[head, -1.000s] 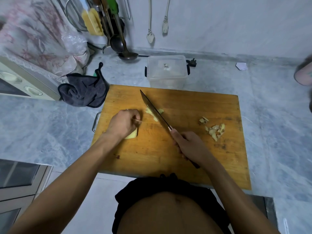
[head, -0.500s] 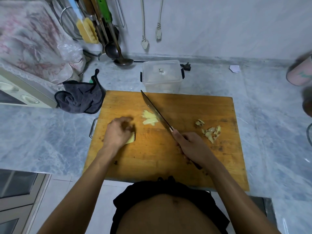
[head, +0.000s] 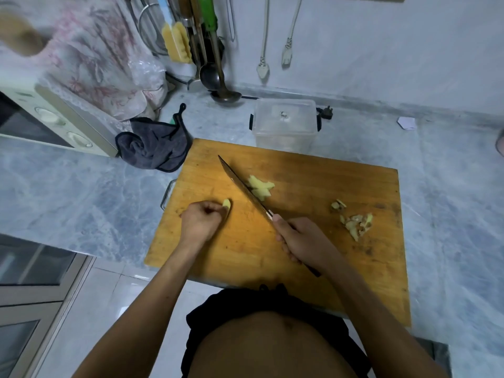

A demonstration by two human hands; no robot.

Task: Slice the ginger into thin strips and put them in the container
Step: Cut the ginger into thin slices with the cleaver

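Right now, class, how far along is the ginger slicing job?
Done: peel scraps lie aside and a few slices are cut. In hand: left hand grips the ginger piece, right hand holds the knife. Left: cutting strips; the container looks empty.

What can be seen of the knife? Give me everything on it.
The knife has a long, dark, narrow blade ending in a point, with a dark handle whose end pokes out behind the right hand that grips it. It lies slantwise over the wooden cutting board, tip toward the far left. The pale ginger slices lie just right of the blade; whether they touch is unclear. The left hand with its ginger piece stays clear of it.
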